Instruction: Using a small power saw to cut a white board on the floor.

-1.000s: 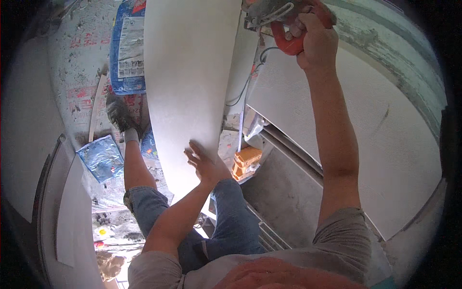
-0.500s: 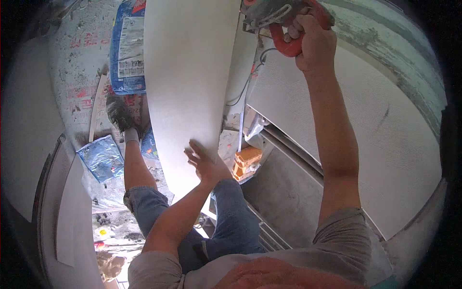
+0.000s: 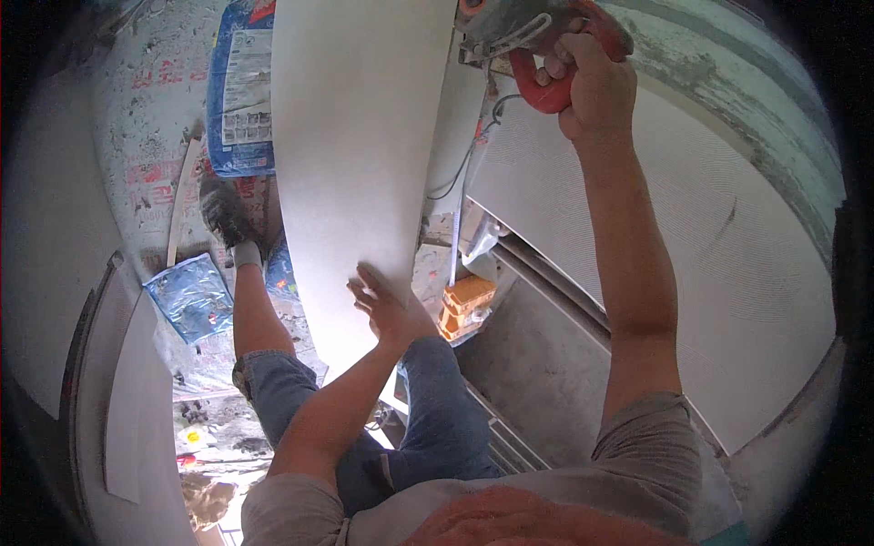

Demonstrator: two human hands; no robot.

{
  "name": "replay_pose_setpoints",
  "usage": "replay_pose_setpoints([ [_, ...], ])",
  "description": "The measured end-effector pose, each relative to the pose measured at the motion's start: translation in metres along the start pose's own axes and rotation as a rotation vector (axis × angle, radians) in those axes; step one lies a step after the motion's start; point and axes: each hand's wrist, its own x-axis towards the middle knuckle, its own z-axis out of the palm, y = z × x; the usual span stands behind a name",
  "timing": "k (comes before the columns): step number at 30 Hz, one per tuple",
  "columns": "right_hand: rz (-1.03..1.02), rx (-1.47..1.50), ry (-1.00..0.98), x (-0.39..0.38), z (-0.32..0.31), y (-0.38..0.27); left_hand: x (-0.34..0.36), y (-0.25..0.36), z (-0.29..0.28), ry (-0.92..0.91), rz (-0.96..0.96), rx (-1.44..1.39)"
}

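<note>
A large pale grey tile [image 3: 355, 155] stands on edge in front of me, running from the top of the view down to my knees. My left hand [image 3: 387, 305] lies flat on its lower right corner, fingers spread. My right hand [image 3: 592, 86] is raised at the top of the view and grips the red handle of a power cutting tool [image 3: 523, 36], which sits at the tile's upper right edge. A cable [image 3: 464, 168] hangs down from the tool along the tile's right side.
A blue and white sack [image 3: 241, 91] leans behind the tile at upper left. An orange box [image 3: 466, 305] sits on the floor right of my knee. A blue plastic bag [image 3: 189, 296] lies at left. Big ribbed tiles [image 3: 728, 273] lean at right. My shoe [image 3: 223, 211] rests on the dusty floor.
The cutting tool and my right hand have shifted very slightly along the tile's top edge. My left hand stays flat on the tile.
</note>
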Motion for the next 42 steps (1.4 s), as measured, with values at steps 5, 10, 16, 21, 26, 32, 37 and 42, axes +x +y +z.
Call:
replay_pose_setpoints([
  [5, 0.027, -0.052, 0.157, -0.016, 0.025, -0.014, 0.005, -0.017, 0.006, -0.031, 0.032, 0.012],
  [10, 0.042, -0.115, 0.162, -0.011, 0.011, -0.008, 0.002, -0.008, 0.001, -0.068, 0.055, 0.007],
  [16, 0.056, -0.128, 0.183, -0.014, 0.017, -0.007, 0.009, -0.032, 0.026, 0.047, 0.135, 0.166],
  [21, 0.036, -0.109, 0.126, -0.016, 0.011, -0.006, 0.004, -0.019, 0.014, -0.047, 0.066, 0.057],
  [26, 0.019, -0.012, -0.013, -0.012, 0.001, 0.001, 0.003, -0.014, 0.004, -0.083, 0.068, 0.076],
  [32, 0.022, -0.015, -0.023, -0.019, 0.003, -0.002, 0.004, -0.018, 0.009, -0.014, 0.14, 0.126],
  [37, 0.02, 0.002, -0.045, -0.018, -0.002, 0.001, 0.004, -0.016, 0.01, -0.066, 0.046, 0.048],
  [42, 0.051, 0.002, -0.019, -0.02, -0.01, 0.004, 0.001, 0.0, -0.004, -0.136, -0.036, -0.007],
])
